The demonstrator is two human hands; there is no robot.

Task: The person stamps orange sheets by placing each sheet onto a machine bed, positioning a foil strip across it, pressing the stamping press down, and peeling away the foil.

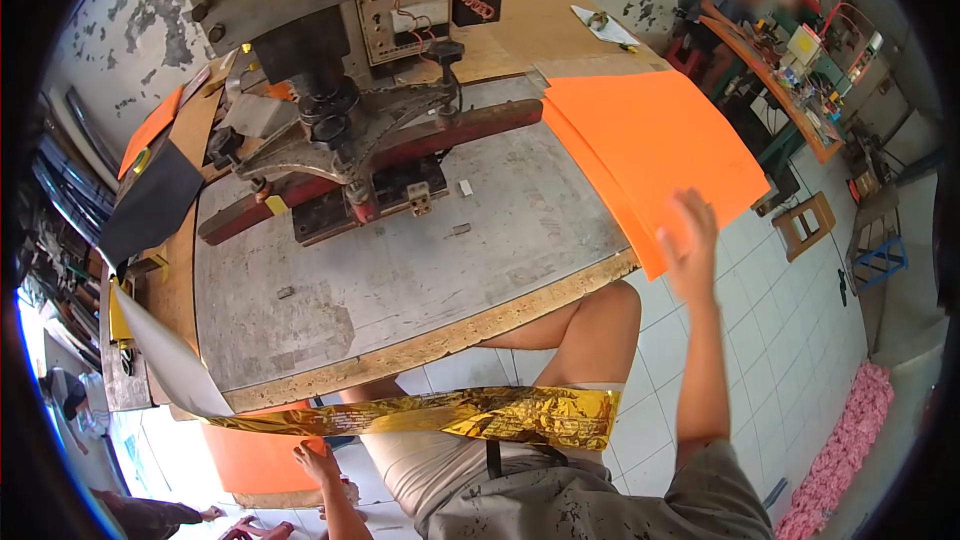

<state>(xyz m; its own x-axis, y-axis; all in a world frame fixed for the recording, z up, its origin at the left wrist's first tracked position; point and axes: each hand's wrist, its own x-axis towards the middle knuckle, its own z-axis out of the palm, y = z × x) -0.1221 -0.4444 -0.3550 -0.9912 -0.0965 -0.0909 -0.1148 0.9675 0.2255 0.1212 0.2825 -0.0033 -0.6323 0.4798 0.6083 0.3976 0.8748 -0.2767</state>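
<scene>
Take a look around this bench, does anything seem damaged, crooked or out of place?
Yes. Paint has flaked off the wall in dark patches. The orange sheets are unevenly stacked and jut past the edge of the table. A crinkled gold foil strip stretches over the person's lap.

Bare R hand [692, 245], slightly blurred, is open w/ fingers extended up & thumb apart on its L side; bare R forearm [703, 370] rises near-vert. below it, wrist approx. straight. Bare L hand [317, 462], low in view, has fingers bent, grip unclear at this size, w/ bare L forearm [345, 512] slanting up & L from bottom edge. Hands well apart, R one higher in view.
</scene>
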